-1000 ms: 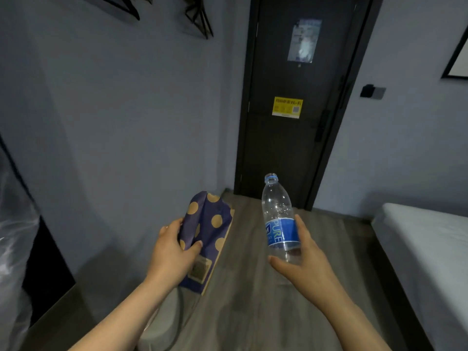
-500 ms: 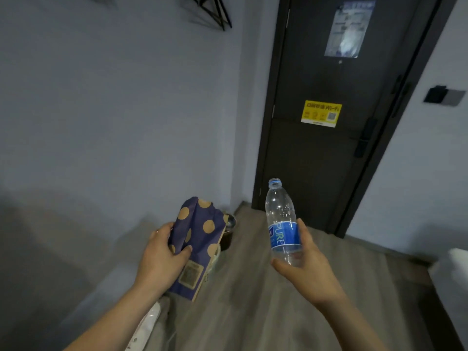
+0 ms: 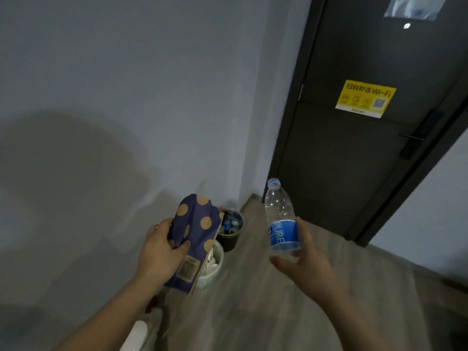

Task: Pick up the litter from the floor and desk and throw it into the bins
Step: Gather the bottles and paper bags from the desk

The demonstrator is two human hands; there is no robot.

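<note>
Grey wood-look floor (image 3: pixel 266 300) meets a plain grey wall (image 3: pixel 126 97). Nearest, the left hand (image 3: pixel 162 252) grips a navy polka-dot paper bag (image 3: pixel 195 239); the right hand (image 3: pixel 304 264) grips a clear water bottle (image 3: pixel 281 221). Beyond stand a pale bin (image 3: pixel 215 269) and a dark bin (image 3: pixel 231 229), then a dark door (image 3: pixel 354 148).

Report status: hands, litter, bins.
Left hand grips polka-dot paper bag; right hand grips water bottle. Dark bin and pale bin ahead by wall. Nothing blocking.
</note>
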